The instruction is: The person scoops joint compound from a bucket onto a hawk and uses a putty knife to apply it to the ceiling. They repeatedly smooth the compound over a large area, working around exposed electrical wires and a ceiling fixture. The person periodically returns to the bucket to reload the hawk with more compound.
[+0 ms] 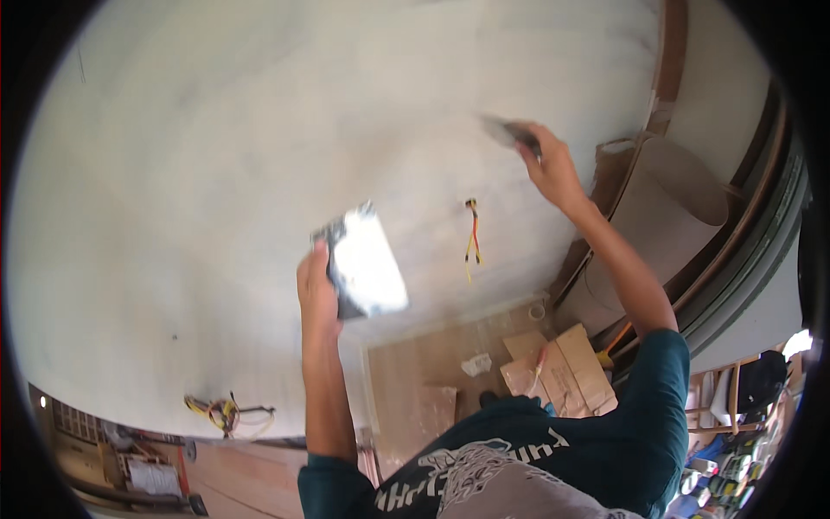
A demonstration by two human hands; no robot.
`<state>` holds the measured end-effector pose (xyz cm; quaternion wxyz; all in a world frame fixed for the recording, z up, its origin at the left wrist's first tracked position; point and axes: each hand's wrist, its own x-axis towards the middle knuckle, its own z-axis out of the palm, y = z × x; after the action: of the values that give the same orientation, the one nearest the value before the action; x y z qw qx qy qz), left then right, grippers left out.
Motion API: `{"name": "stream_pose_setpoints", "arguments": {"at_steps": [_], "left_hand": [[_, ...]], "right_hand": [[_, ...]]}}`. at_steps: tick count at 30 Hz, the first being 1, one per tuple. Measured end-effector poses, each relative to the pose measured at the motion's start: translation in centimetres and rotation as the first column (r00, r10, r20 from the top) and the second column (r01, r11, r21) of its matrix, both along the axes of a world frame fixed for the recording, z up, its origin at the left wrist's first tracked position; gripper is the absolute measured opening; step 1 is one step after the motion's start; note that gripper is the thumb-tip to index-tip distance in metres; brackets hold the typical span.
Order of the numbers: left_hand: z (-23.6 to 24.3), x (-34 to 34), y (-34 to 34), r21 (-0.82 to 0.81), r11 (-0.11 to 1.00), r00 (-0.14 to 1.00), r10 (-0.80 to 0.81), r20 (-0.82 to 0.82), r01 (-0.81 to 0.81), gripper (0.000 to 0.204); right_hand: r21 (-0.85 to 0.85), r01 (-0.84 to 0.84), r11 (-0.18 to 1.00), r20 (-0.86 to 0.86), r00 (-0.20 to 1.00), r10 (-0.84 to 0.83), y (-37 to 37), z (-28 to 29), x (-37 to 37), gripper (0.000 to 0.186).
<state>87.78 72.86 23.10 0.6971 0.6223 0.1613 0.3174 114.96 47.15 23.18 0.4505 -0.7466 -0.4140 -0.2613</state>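
My left hand (316, 294) grips a flat rectangular plate (367, 259) with a dark edge and white paste spread over its face, held out in front of the pale wall (216, 173). Raised at upper right, my right hand (546, 169) holds a dark flat-bladed tool (510, 131), like a putty knife, its blade blurred near the wall; whether it touches cannot be told. Between my hands, colored wires (474, 233) hang from a small hole in the wall.
More wires (223, 411) hang at lower left. A large grey roll (640, 225) leans at right. Flattened cardboard (571, 381) and scraps lie on the wooden floor (406, 363). Containers and clutter (718, 467) fill the lower right corner.
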Motion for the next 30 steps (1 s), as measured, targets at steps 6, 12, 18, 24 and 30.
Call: {"name": "stream_pose_setpoints", "arguments": {"at_steps": [6,12,18,24,30], "left_hand": [[-6.1,-3.8,0.2,-0.222,0.973,0.989,0.024,-0.143,-0.056,0.041],[-11.2,-8.4,1.4,-0.279,0.957,0.983,0.033,-0.178,-0.083,0.045],[-12.7,-10.6,1.8,-0.333,0.927,0.974,0.115,-0.194,-0.175,0.043],[-11.4,-8.7,0.4,-0.364,0.921,0.979,0.074,-0.192,-0.141,0.042],[-11.6,-7.7,-0.1,-0.353,0.929,0.984,0.055,-0.169,-0.113,0.043]], "right_hand": [[0.156,0.335,0.929,0.593,0.720,-0.360,2.3,10.0,11.1,0.050],[0.121,0.347,0.930,0.704,0.631,-0.327,5.5,12.1,15.8,0.061],[-0.034,0.444,0.895,0.614,0.716,-0.332,5.0,10.0,14.8,0.063],[0.092,0.372,0.923,0.729,0.607,-0.317,5.4,12.8,17.1,0.063],[-0.024,0.415,0.910,0.694,0.662,-0.283,5.2,11.1,15.8,0.064]]}}
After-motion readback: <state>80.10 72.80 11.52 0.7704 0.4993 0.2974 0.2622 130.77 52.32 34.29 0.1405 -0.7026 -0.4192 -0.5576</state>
